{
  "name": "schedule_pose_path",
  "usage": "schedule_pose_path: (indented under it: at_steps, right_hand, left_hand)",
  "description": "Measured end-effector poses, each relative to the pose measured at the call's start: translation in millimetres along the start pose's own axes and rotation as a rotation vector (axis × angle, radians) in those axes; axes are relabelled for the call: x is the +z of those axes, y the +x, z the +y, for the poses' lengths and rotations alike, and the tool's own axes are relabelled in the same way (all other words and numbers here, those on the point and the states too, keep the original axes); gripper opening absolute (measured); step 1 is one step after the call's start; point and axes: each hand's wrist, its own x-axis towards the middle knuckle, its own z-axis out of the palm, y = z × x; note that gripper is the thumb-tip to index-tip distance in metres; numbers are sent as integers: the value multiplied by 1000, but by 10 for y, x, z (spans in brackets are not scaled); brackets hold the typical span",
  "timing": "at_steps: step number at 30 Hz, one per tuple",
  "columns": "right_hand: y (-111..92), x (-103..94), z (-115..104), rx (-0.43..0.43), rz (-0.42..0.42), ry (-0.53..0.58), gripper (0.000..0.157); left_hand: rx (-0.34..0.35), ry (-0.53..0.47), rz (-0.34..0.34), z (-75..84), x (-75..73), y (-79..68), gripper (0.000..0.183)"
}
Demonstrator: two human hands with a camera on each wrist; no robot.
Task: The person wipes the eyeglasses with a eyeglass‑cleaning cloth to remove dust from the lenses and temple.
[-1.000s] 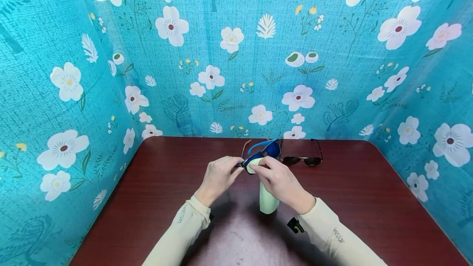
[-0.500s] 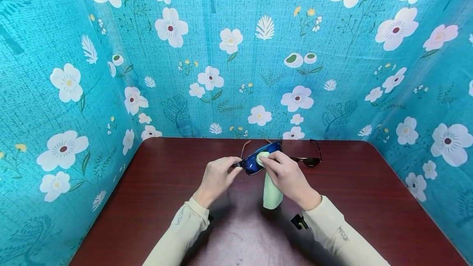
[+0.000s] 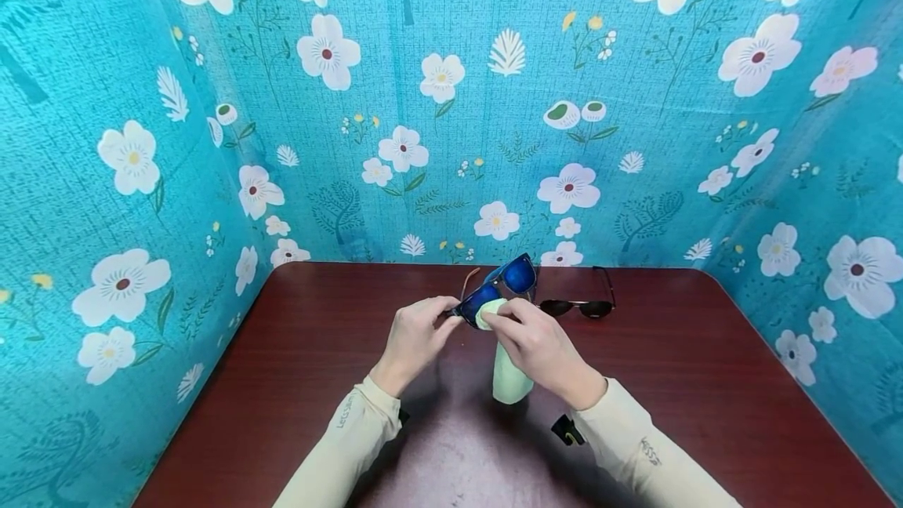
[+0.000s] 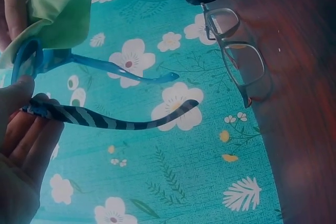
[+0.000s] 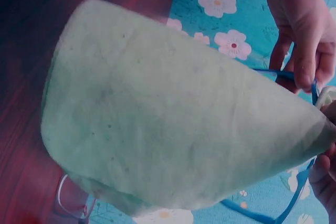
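Observation:
My left hand (image 3: 412,343) pinches a pair of sunglasses (image 3: 520,273) with blue lenses by the frame's left end, near the hinge. They tilt up to the right above the table. In the left wrist view their two temples stick out, one plain blue and one striped dark and light (image 4: 105,120). A pale green cloth (image 3: 511,379) is bunched in the fingers of my right hand (image 3: 546,347) and pressed on the left-hand lens. Its loose end hangs below that hand and fills much of the right wrist view, hiding part of the sunglasses there.
Dark-lensed sunglasses (image 3: 577,308) lie on the red-brown table (image 3: 317,335) toward the back, right of my hands. Clear eyeglasses (image 4: 244,66) lie next to them, mostly hidden in the head view. A blue flowered cloth (image 3: 437,147) hangs behind and at both sides.
My right hand and the cloth went right to the middle of the sunglasses, then back left onto the left-hand lens. The sunglasses' right end has tipped upward. My left hand keeps its hold.

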Motion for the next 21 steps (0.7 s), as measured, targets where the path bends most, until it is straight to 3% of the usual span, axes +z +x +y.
schedule_pose_path:
  at_steps: [5,9,13,18,21]
  right_hand:
    - [-15,-39,81,42,32,-9,16]
    - [-34,-72,132,83,59,-12,23]
    - [-73,-94,167,115,78,-18,15]
    - [-141,-80,201,138,74,-14,18]
    - [-192,-40,224,167,51,19,11]
  left_hand:
    - [-4,-19,-8,-13,1,-11,19]
    - [-46,-47,0,-21,6,-19,18]
    - [-179,-126,35,-24,1,-15,17]
    - [-377,-241,93,-43,-4,-1,16]
    - [-436,-293,106,-56,-2,0,16]
